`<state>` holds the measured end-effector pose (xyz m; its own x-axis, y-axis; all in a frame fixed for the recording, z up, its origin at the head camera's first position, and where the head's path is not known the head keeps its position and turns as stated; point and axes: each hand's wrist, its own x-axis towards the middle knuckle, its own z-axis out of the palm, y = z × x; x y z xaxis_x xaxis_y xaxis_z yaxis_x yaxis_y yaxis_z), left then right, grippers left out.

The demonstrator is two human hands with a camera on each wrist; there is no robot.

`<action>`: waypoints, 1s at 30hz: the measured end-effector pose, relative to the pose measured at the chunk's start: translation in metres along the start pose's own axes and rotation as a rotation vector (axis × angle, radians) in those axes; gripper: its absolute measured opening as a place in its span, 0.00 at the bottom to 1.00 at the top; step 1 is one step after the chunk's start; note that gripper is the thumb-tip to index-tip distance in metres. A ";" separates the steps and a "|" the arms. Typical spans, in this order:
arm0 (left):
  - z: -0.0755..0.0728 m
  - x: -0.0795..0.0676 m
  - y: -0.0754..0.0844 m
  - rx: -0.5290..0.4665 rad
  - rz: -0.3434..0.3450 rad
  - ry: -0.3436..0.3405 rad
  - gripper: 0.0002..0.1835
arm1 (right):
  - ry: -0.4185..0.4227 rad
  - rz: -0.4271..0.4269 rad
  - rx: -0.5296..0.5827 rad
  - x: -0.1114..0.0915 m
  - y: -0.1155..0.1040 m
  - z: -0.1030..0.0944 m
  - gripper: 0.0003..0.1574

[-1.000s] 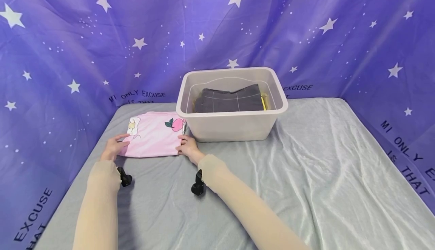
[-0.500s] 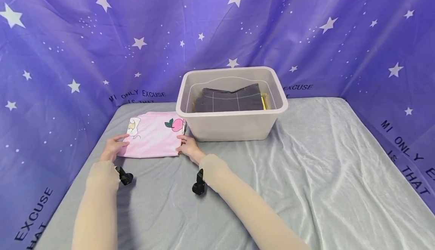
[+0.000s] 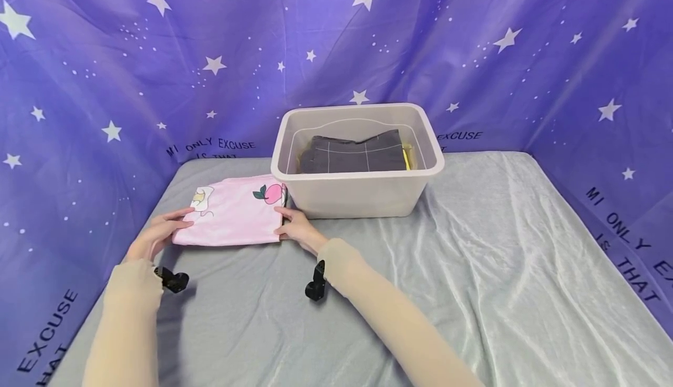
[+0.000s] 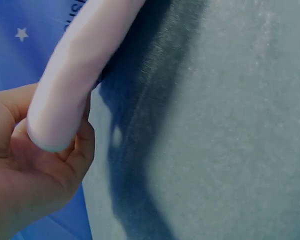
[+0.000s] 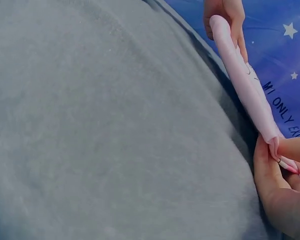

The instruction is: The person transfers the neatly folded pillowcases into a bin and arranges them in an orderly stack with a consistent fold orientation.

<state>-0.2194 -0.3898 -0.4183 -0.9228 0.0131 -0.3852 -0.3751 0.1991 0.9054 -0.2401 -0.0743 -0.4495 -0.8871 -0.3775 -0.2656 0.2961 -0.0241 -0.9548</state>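
A folded pink cloth (image 3: 231,217) with a peach print and a white cartoon print lies at the left, close by the storage bin. My left hand (image 3: 155,235) grips its left end, with fingers on top and the rest tucked under. In the left wrist view, the rounded fold of the pink cloth (image 4: 65,95) sits within the curve of the left hand (image 4: 45,160). My right hand (image 3: 299,227) pinches the right end between thumb and fingers, as the right wrist view also shows. The front edge appears slightly raised there, over a shadow.
A light grey plastic bin (image 3: 363,194) stands at the back middle, holding a dark checked folded cloth (image 3: 357,154) and something yellow (image 3: 406,158). Grey velvety fabric (image 3: 473,270) covers the surface. A purple star-printed curtain (image 3: 326,30) encloses the back and sides.
My left hand has moved left and toward me, drawing the cloth's left end with it. The right hand has shifted slightly right. The bin stays put.
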 end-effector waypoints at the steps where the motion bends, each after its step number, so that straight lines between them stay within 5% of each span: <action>1: -0.001 -0.002 0.001 -0.031 0.015 -0.007 0.18 | -0.003 0.002 -0.010 -0.001 -0.002 -0.001 0.41; 6: -0.001 -0.011 0.007 -0.188 0.083 -0.042 0.21 | -0.025 -0.014 -0.037 -0.007 -0.010 -0.001 0.40; 22: 0.008 -0.053 0.024 -0.326 0.223 -0.022 0.22 | -0.112 -0.104 -0.069 -0.031 -0.031 -0.005 0.39; 30: 0.011 -0.076 0.035 -0.339 0.233 0.006 0.21 | -0.137 -0.151 -0.047 -0.039 -0.040 -0.007 0.35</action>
<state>-0.1617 -0.3729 -0.3597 -0.9865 0.0142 -0.1629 -0.1633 -0.1426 0.9762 -0.2200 -0.0524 -0.4015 -0.8629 -0.4950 -0.1019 0.1442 -0.0479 -0.9884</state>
